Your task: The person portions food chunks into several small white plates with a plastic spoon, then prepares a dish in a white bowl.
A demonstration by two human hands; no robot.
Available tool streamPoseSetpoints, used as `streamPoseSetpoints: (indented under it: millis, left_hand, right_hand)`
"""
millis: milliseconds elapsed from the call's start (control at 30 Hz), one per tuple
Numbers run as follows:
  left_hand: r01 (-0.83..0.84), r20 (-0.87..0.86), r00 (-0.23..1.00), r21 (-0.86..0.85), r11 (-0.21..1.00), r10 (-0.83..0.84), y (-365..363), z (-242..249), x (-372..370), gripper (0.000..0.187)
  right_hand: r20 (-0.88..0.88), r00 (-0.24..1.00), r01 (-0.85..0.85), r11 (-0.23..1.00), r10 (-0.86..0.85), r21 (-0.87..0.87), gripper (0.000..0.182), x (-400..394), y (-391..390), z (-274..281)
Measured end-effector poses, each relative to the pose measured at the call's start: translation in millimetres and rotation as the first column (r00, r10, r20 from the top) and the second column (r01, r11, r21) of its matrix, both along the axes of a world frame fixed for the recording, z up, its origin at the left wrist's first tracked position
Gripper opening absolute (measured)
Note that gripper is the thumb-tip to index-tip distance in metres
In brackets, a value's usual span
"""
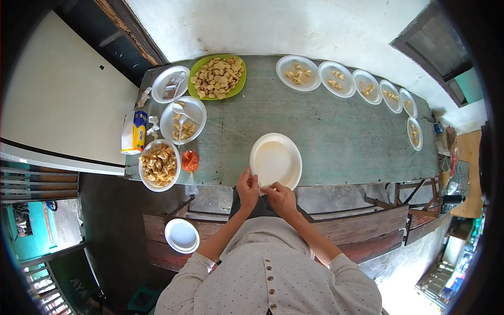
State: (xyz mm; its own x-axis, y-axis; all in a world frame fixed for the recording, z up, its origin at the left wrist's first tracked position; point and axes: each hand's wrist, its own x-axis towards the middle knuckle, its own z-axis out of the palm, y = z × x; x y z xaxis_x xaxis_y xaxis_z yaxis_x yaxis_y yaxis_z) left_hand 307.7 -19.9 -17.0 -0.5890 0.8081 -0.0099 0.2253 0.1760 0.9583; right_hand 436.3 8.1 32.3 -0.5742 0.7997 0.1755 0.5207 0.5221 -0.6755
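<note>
An empty white foam plate (275, 160) lies near the table's front edge, in front of my body. My left hand (248, 189) is closed at the plate's lower left rim, its fingertips pinched together. Beside it my right hand (279, 198) is also closed, at the plate's lower rim, fingers bent toward the left hand. Something small and pale shows between the two hands, too small to make out. Left of the plate lies a bag of orange-red sauce (190, 161), next to a plate heaped with folded dumplings (159, 166).
A green plate of pale round pieces (218, 77) stands at the back left. Near it are a plate with spoons (182, 121), a plate with a packet (170, 84) and a yellow-blue pack (134, 132). Several plates with small portions (298, 73) curve along the back right. White bowls (182, 235) rest on the bench.
</note>
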Motion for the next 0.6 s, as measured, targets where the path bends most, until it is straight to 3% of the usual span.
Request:
streamPoseSetpoints:
  millis: [67,133,167,300,400,467,500,533,600]
  left_hand:
    - [0.008,0.020,1.000,-0.002,1.000,-0.008,-2.2,-4.9,1.4,0.036]
    - [-0.009,0.197,0.980,-0.048,0.999,0.019,-2.5,-13.1,0.4,0.038]
    - [-0.009,0.197,0.980,-0.048,0.999,0.018,-3.1,-17.1,0.8,0.038]
    - [-0.088,0.346,0.933,-0.051,0.995,0.100,-1.0,-1.5,-5.0,0.035]
    - [-0.100,0.444,0.886,-0.099,0.990,0.134,5.6,3.9,-20.1,0.037]
    - [-0.118,0.488,0.858,-0.121,0.986,0.162,6.2,-1.1,-25.2,0.040]
    - [-0.117,0.404,0.905,-0.062,0.991,0.132,6.6,-4.7,-26.4,0.040]
    - [-0.107,0.317,0.943,-0.005,0.994,0.103,5.1,-8.1,-26.6,0.040]
    - [-0.116,0.351,0.930,-0.008,0.993,0.111,0.2,-8.6,-24.6,0.038]
  right_hand:
    - [-0.018,1.000,-0.005,0.998,0.006,0.065,0.023,4.6,-2.6,-1.3]
    - [0.009,1.000,-0.005,0.997,0.005,0.076,0.023,12.4,-5.0,-9.0]
    - [0.035,0.999,-0.012,0.996,0.009,0.088,0.023,17.1,-5.6,-13.0]
    - [0.043,0.997,-0.062,0.996,0.059,0.061,0.024,42.2,-3.8,-23.9]
    - [0.097,0.994,-0.065,0.987,0.051,0.149,0.022,66.1,1.6,-40.4]
    - [0.106,0.993,0.023,0.982,-0.043,0.186,0.020,80.6,6.9,-52.3]
    - [0.103,0.994,0.017,0.982,-0.037,0.186,0.020,79.9,10.2,-48.3]
    - [0.056,0.984,0.161,0.980,-0.168,0.116,0.018,81.1,12.8,-43.9]
    - [-0.046,0.916,0.398,0.917,-0.399,-0.026,0.018,79.7,17.7,-32.2]
